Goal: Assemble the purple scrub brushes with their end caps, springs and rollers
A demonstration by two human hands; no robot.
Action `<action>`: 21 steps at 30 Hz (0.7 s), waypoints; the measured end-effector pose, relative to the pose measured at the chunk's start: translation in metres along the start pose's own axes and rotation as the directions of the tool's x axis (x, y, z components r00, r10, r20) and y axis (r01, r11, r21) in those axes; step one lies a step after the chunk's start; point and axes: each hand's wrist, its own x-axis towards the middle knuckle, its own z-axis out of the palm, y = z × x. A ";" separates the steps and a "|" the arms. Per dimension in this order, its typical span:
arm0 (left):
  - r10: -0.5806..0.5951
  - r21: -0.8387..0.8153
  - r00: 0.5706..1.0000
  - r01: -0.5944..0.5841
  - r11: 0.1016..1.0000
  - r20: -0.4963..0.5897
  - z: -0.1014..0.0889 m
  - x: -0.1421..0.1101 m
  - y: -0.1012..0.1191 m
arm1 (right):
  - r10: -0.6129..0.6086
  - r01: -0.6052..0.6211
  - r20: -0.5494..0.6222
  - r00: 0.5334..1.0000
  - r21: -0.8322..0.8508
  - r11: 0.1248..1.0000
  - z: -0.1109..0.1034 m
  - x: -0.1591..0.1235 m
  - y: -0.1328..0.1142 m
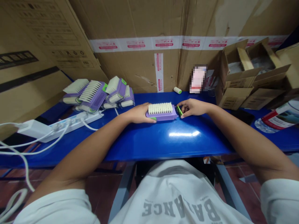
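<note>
A purple brush with cream bristles facing up rests on the blue table in front of me. My left hand is wrapped round its left end, by a green patch. At the brush's right end, my right hand pinches a small green end cap. The cap stands close to the purple body; whether they touch, I cannot tell. Behind them lies a cream roller with a green end. Several similar purple brushes with cream bristles are piled at the left.
A white power strip with cables lies on the blue table at the left. Open cardboard boxes stand at the right, near a plastic bottle. A blurred pink-and-white item leans against the cardboard wall.
</note>
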 end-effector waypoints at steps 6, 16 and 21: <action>0.004 -0.001 1.000 -0.004 1.000 -0.011 0.000 0.000 0.000 | -0.003 0.003 -0.002 1.000 0.006 1.000 0.001 0.000 0.001; -0.004 -0.007 1.000 0.003 1.000 -0.008 0.000 0.000 0.002 | -0.014 0.014 -0.003 1.000 0.002 1.000 0.001 0.000 -0.001; -0.004 -0.011 1.000 0.004 1.000 -0.002 0.000 0.000 0.001 | -0.013 0.013 -0.003 1.000 0.006 1.000 0.001 0.001 0.001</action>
